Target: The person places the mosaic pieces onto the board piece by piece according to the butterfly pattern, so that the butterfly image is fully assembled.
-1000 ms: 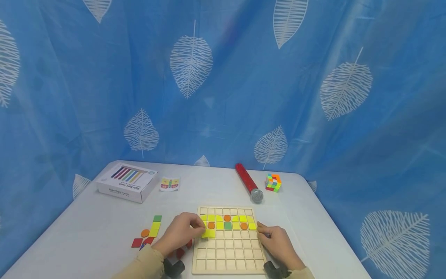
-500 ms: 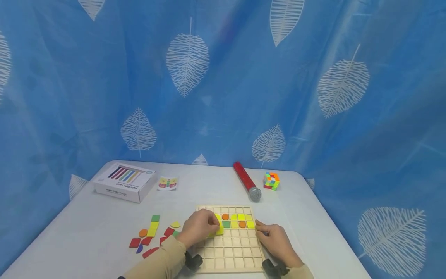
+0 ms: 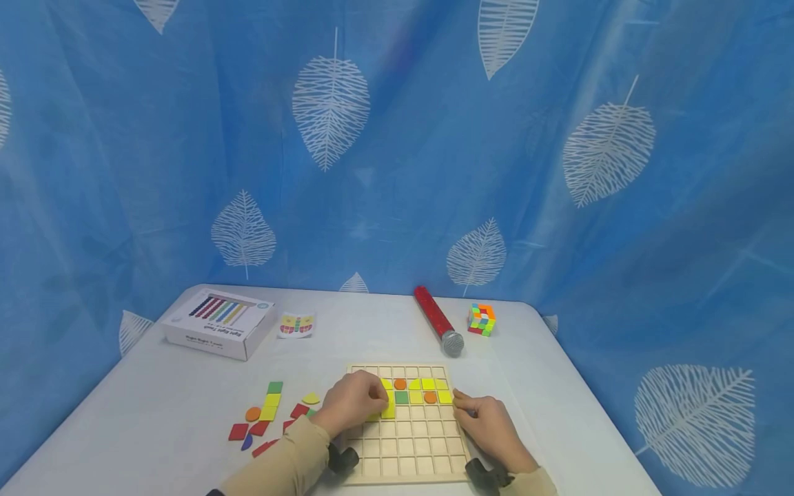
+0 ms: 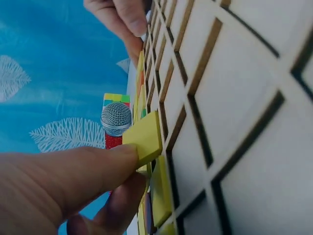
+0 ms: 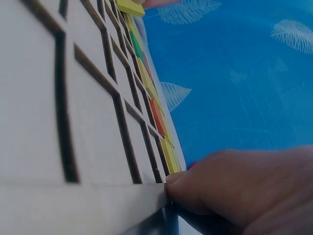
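Observation:
My left hand (image 3: 353, 399) pinches a yellow square tile (image 4: 145, 137) between thumb and fingers, over the left part of a wooden grid board (image 3: 406, 449). In the left wrist view the tile is tilted at the grid, just beyond another yellow tile (image 4: 161, 193) lying in a cell. Two upper rows of the board hold yellow pieces, orange discs (image 3: 430, 397) and a green square (image 3: 402, 397); my left hand hides their left end. At the board's right edge, my right hand (image 3: 491, 428) grips the rim, its thumb (image 5: 183, 183) against the corner of the frame.
Loose red, yellow, green, orange and blue pieces (image 3: 238, 432) lie left of the board. Farther back stand a white box (image 3: 217, 324), a small pattern card (image 3: 296, 325), a red microphone (image 3: 434, 313) and a puzzle cube (image 3: 482, 319). A blue leaf-print curtain (image 3: 397, 172) hangs behind.
My left hand has moved right over the board with the yellow tile, then nearly stopped. Its forearm has uncovered more loose pieces. The right hand stays at the board's edge.

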The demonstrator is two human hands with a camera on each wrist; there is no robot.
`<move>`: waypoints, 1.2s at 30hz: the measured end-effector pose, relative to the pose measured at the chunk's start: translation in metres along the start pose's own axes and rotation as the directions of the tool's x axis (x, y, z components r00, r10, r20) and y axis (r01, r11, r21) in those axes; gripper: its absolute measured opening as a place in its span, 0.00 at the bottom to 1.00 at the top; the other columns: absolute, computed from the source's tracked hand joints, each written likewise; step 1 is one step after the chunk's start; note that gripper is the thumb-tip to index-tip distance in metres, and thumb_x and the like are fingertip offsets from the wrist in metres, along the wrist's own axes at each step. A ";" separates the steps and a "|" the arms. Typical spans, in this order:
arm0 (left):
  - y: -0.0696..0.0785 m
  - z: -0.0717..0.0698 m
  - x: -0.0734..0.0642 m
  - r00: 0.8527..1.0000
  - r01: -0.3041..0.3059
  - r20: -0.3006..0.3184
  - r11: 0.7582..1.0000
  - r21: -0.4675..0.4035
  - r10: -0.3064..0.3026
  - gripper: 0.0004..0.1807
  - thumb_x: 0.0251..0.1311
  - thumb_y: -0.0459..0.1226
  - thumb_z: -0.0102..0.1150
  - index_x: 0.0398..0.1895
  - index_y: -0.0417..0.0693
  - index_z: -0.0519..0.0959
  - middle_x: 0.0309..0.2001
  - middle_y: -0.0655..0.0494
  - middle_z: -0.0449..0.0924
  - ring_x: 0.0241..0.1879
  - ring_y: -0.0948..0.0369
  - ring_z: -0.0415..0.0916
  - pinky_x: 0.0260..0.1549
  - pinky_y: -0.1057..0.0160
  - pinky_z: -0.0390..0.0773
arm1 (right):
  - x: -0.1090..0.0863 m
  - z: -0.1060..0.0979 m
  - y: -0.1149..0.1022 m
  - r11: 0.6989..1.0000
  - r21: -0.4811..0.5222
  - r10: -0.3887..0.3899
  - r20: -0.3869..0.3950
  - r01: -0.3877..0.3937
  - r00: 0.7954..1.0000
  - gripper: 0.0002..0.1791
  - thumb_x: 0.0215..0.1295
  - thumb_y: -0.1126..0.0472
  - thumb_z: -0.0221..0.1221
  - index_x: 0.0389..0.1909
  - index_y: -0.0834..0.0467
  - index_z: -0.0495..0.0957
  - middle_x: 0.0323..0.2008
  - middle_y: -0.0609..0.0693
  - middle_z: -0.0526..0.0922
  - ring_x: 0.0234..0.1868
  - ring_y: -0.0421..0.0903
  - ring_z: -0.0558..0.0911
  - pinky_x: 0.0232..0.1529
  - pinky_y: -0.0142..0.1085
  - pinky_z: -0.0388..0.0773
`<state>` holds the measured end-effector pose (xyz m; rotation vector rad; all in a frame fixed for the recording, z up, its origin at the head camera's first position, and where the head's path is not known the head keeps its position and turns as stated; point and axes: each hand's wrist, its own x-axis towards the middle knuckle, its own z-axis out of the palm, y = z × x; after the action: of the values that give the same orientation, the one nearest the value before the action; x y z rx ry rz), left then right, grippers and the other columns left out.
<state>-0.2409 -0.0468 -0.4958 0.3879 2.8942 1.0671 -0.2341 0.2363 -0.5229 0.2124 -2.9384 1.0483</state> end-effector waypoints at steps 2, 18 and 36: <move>0.000 0.001 -0.001 1.000 -0.006 0.000 1.000 0.029 0.006 0.08 0.55 0.37 0.74 0.23 0.60 0.85 0.29 0.69 0.83 0.30 0.66 0.75 0.34 0.57 0.77 | 0.000 0.000 0.000 1.000 0.000 0.003 0.002 -0.003 1.000 0.13 0.64 0.60 0.66 0.49 0.57 0.88 0.61 0.51 0.84 0.62 0.57 0.83 0.59 0.55 0.78; -0.076 -0.090 -0.035 0.908 0.406 -0.173 0.902 0.147 -0.381 0.22 0.59 0.50 0.71 0.46 0.42 0.82 0.35 0.52 0.83 0.32 0.56 0.76 0.33 0.54 0.77 | 0.001 0.000 -0.003 0.998 -0.047 0.031 0.011 -0.030 0.999 0.13 0.64 0.59 0.66 0.49 0.55 0.88 0.61 0.50 0.83 0.62 0.56 0.83 0.60 0.54 0.78; -0.104 -0.102 -0.043 0.876 0.464 -0.159 0.886 0.017 -0.455 0.14 0.61 0.44 0.70 0.42 0.43 0.83 0.33 0.53 0.81 0.32 0.54 0.74 0.34 0.54 0.74 | 0.001 0.002 -0.003 0.997 -0.056 0.046 -0.007 -0.046 0.999 0.13 0.64 0.58 0.66 0.48 0.54 0.88 0.60 0.50 0.84 0.61 0.57 0.83 0.55 0.51 0.82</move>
<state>-0.2341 -0.1985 -0.4872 -0.3882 2.9134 0.9662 -0.2349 0.2328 -0.5223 0.1410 -2.9765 0.9680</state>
